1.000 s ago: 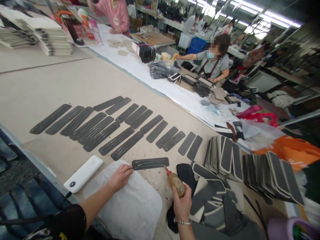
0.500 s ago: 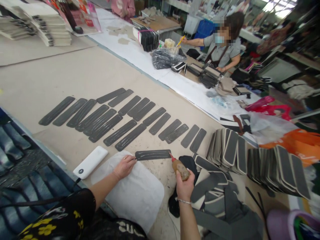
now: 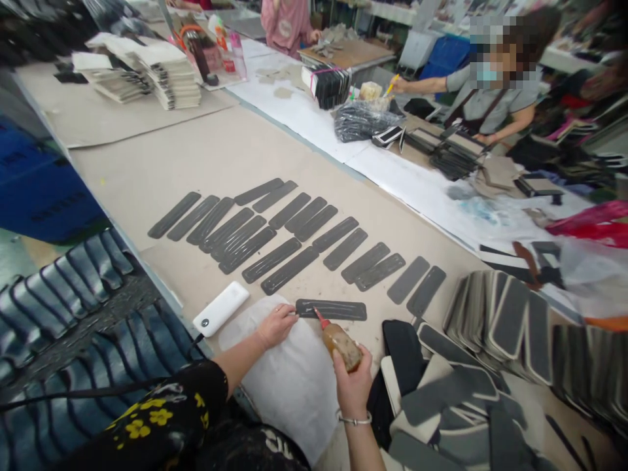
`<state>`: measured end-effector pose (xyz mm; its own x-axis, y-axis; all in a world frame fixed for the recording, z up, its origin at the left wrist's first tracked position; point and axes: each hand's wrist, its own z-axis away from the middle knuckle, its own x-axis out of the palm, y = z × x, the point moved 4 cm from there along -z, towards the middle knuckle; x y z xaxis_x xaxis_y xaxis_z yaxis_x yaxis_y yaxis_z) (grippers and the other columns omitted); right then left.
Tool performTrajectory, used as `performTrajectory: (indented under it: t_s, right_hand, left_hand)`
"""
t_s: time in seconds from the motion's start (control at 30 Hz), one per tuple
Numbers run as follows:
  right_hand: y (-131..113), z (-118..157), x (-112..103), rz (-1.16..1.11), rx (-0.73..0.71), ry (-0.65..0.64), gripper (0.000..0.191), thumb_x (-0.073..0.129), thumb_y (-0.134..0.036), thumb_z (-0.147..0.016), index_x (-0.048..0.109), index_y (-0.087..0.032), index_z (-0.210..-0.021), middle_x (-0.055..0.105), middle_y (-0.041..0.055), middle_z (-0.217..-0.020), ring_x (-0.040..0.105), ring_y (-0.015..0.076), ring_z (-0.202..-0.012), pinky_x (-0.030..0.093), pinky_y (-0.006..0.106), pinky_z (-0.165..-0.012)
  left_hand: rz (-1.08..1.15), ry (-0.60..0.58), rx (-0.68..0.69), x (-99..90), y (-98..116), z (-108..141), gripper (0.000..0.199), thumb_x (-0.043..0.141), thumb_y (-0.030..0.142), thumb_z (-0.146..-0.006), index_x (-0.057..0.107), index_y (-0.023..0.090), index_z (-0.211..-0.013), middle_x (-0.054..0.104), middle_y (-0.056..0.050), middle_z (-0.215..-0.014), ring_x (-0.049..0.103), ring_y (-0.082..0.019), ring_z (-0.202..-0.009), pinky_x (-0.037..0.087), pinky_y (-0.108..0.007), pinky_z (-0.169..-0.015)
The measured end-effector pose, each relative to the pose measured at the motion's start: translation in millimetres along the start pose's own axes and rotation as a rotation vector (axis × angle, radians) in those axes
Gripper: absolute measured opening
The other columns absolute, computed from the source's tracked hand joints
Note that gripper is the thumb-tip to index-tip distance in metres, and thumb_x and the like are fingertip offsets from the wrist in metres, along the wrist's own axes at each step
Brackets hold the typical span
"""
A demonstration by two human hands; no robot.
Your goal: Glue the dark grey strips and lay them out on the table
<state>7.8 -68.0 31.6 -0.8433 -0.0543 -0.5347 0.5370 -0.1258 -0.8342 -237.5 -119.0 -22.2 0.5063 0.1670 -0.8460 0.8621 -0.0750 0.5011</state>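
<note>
A dark grey strip with rounded corners lies on the table in front of me, wet lines of glue along it. At its left end, my left hand pinches the strip's edge between thumb and fingers. My right hand is wrapped round a glue bottle of amber colour, tilted so that its red nozzle points at the strip's left part. Beneath my left hand spreads a white cloth-like sheet. Beyond it, several similar grey strips lie in staggered rows, many shiny with glue.
A white power bank with a cable lies left of the sheet. Loose grey pieces and upright stacks of strips stand at right. Dark curved pieces hang below the table's left edge. Across the table, a co-worker holds a yellow tool.
My right hand has moved the bottle's nozzle from the strip's right end to near its left end. My left hand stays at the left end. The camera view has shifted left.
</note>
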Motion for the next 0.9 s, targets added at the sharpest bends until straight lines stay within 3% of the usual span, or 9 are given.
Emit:
performTrajectory:
  t_s: [0.17,0.37,0.53,0.7,0.83,0.9]
  right_hand:
    - [-7.1,-1.3,34.6,-0.050,-0.031,-0.093,0.059,0.067,-0.049,-0.068,0.050,-0.017,-0.115,0.064,0.0125,-0.104,0.062,0.0245,-0.090,0.050,0.037,-0.078]
    - [-7.2,5.4,36.9,0.004,-0.090,-0.134,0.054,0.066,-0.049,-0.069,0.053,-0.017,-0.110,0.065,0.0118,-0.101,0.062,0.0251,-0.090,0.051,0.039,-0.078]
    - [-0.6,10.1,4.6,0.034,0.037,-0.050,0.058,0.067,-0.055,-0.066,0.053,-0.018,-0.109,0.066,0.0105,-0.097,0.064,0.0247,-0.081,0.053,0.037,-0.071]
    - [5.4,6.0,-36.3,-0.209,0.252,0.003,0.073,0.072,-0.056,-0.062,0.043,-0.019,-0.119,0.066,0.0045,-0.085,0.062,0.0192,-0.059,0.053,0.031,-0.054]
    - [6.6,13.3,-60.4,-0.283,0.291,0.091,0.076,0.074,-0.057,-0.058,0.044,-0.020,-0.117,0.064,0.0082,-0.097,0.063,0.0192,-0.063,0.054,0.030,-0.054]
    - [10.6,22.8,-68.2,-0.283,0.297,0.124,0.076,0.074,-0.058,-0.058,0.045,-0.020,-0.117,0.065,0.0089,-0.099,0.064,0.0200,-0.065,0.055,0.031,-0.055]
  left_hand:
    - [0.019,-0.016,-0.039,-2.4,0.9,-0.4,0.028,0.042,0.016,-0.089,0.067,0.019,-0.100,0.059,-0.010,-0.108,0.052,-0.021,-0.098,0.047,-0.037,-0.090]
    - [0.035,-0.026,-0.055,-2.5,-0.7,-0.4,0.028,0.042,0.016,-0.089,0.068,0.021,-0.100,0.058,-0.009,-0.107,0.052,-0.021,-0.098,0.047,-0.037,-0.090]
    - [0.022,0.000,-0.035,-3.9,-0.6,0.5,0.026,0.043,0.016,-0.089,0.066,0.020,-0.100,0.058,-0.009,-0.104,0.052,-0.020,-0.097,0.048,-0.036,-0.089]
    - [0.120,0.059,-0.043,-4.9,-1.8,1.1,0.021,0.043,0.018,-0.090,0.063,0.019,-0.099,0.061,-0.009,-0.100,0.055,-0.020,-0.096,0.049,-0.038,-0.088]
    - [0.162,0.130,-0.193,-8.3,-14.3,-14.9,0.023,0.043,0.018,-0.089,0.061,0.018,-0.103,0.059,-0.008,-0.095,0.058,-0.018,-0.090,0.051,-0.033,-0.082]
    - [0.120,0.096,-0.265,-9.4,-21.0,-29.5,0.021,0.045,0.017,-0.087,0.063,0.017,-0.098,0.057,-0.008,-0.096,0.059,-0.017,-0.087,0.052,-0.031,-0.081]
